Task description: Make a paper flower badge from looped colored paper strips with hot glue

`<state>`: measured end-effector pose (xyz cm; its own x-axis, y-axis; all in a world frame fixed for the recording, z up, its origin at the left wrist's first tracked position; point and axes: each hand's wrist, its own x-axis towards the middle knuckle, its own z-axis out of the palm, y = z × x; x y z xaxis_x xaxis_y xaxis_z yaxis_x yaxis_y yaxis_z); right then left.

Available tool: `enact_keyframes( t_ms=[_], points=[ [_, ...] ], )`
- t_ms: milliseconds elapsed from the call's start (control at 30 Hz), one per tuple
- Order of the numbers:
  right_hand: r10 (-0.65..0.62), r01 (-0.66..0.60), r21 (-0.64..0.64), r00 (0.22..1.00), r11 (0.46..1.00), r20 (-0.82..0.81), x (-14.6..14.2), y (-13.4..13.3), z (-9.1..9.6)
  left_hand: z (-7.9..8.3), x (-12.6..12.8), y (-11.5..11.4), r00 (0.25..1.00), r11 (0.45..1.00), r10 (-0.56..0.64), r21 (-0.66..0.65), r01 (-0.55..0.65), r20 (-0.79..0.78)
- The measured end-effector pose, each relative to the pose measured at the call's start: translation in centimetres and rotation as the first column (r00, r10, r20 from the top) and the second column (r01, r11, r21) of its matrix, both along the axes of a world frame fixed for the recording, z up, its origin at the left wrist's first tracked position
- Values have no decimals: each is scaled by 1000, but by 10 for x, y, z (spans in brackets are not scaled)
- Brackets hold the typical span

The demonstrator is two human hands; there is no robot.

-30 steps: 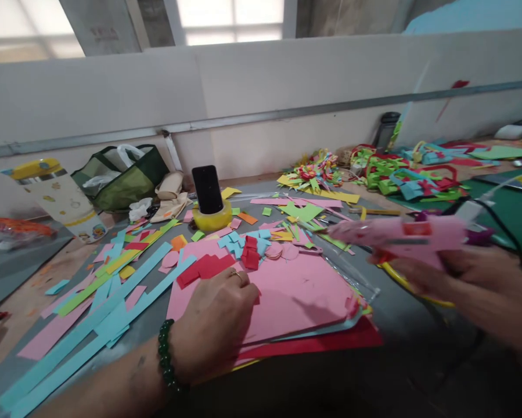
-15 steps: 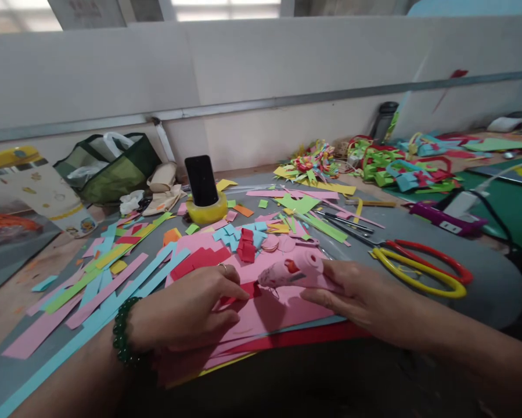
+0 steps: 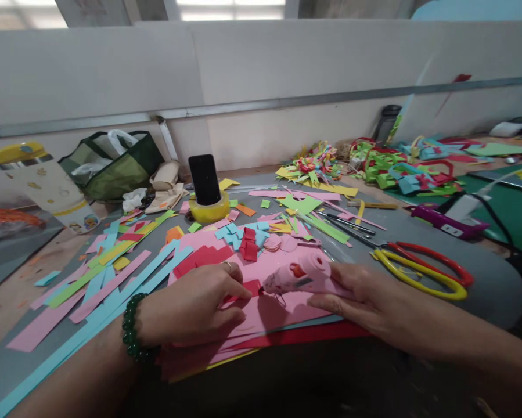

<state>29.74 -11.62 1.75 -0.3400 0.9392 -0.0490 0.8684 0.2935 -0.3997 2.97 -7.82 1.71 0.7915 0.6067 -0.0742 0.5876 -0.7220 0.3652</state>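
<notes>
My right hand [image 3: 352, 296] is closed around a pink hot glue gun [image 3: 299, 274], whose dark nozzle points left. That nozzle is at the right end of a small red paper strip [image 3: 252, 287]. The fingers of my left hand [image 3: 208, 295] are bent over the strip's other end and hold it against a stack of pink paper sheets [image 3: 287, 305]. Part of the strip is hidden under those fingers. Just beyond lie a folded red paper piece [image 3: 248, 244], light blue paper pieces [image 3: 232, 235] and larger red paper pieces [image 3: 204, 258].
Large scissors [image 3: 421, 270] with red and yellow handles lie at the right. A phone [image 3: 204, 180] leans upright in a yellow tape roll [image 3: 209, 210]. Coloured paper strips [image 3: 112, 284] cover the left side, near a tumbler [image 3: 47, 188]. A purple power strip [image 3: 446, 222] sits far right.
The glue gun has shifted slightly right, its nozzle now at the red strip's end. My left hand still holds the strip. The whole view has moved a little.
</notes>
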Motion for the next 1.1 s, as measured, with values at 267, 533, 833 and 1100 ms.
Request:
enact_keyframes(
  t_ms=[267,533,833,1100],
  points=[
    [3,-3,1,1000,1000,-23,-2,0,1,-1,-2,-2,1000,1000,4,18,-4,19],
    [-15,15,8,1000,1000,-19,1,-3,1,-13,2,6,995,1000,21,15,-23,100],
    [-2,1,-50,1000,999,-21,2,-6,-1,-23,5,9,944,949,315,-13,-315,103],
    [32,-33,-46,999,998,-8,4,-8,-1,-25,5,13,944,945,326,-62,-323,50]
  ],
)
